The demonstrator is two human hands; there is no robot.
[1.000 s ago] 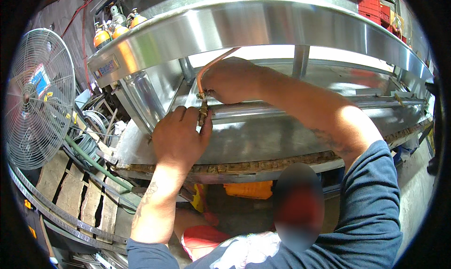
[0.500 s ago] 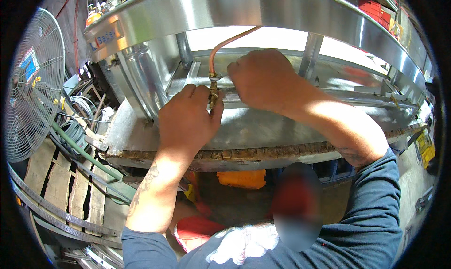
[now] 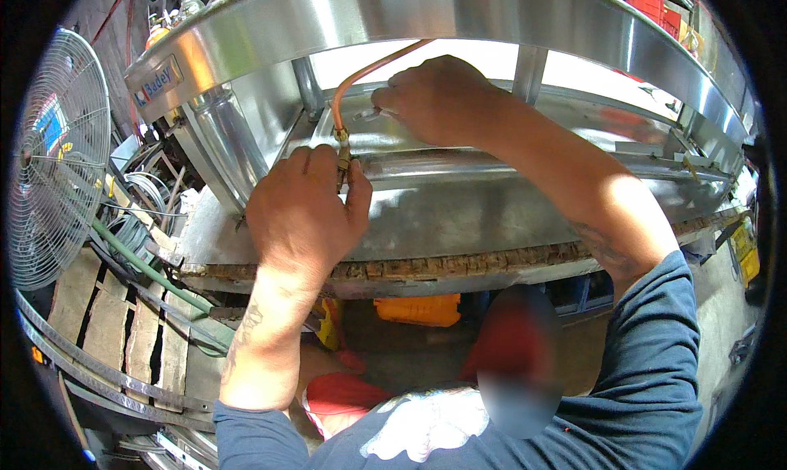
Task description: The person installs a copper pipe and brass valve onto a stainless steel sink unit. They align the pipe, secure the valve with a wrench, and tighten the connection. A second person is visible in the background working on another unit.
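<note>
My left hand (image 3: 305,212) is closed around a brass fitting (image 3: 343,165), with the thumb on its right side. Rising from the fitting, a bent copper tube (image 3: 361,73) curves up and to the right, under the front rail of a stainless steel frame (image 3: 352,19). To the right of the tube, my right hand (image 3: 451,101) is closed on a wrench (image 3: 373,116). Only the wrench's shiny end shows, apart from the fitting; the fingers hide the rest.
The steel frame stands on a metal-topped bench with a rough wooden edge (image 3: 459,265). A horizontal metal pipe (image 3: 426,165) lies behind my left hand. At the left are a large wire-guarded fan (image 3: 61,158), coiled cables (image 3: 131,232) and a wooden pallet (image 3: 106,322). Below the bench sits a yellow-orange object (image 3: 418,309).
The right hand and wrench have moved up and left in the view, and the wrench has come away from the fitting. The left hand, fitting and tube now appear further left.
</note>
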